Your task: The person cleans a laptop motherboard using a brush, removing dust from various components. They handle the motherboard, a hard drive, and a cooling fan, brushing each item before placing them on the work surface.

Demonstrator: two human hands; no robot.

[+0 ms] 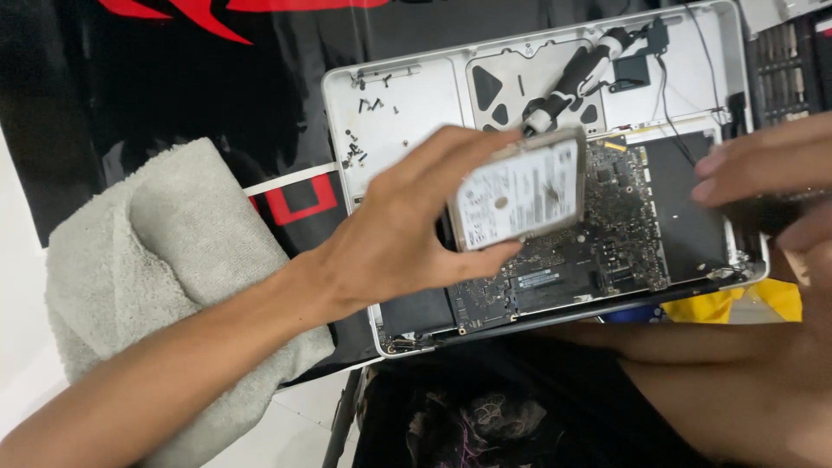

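A hard drive (518, 192) is being pinched by the left hand (407, 230) above an opened laptop (407, 95). The right hand (763, 173), fingers extended, is resting at its edge. A slip could damage the circuit board (620, 225).

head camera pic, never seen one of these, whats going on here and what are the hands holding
This single picture comes from a camera worn on a person's head, looking down at their own two bare hands. The left hand holds up a flat rectangular drive with a white label, pinched by its edges. The right hand reaches in at the right edge, blurred; whether it grips anything is unclear. Below lies an opened silver laptop case with its circuit board exposed and small loose screws on the bare metal. A grey towel lies to the left.
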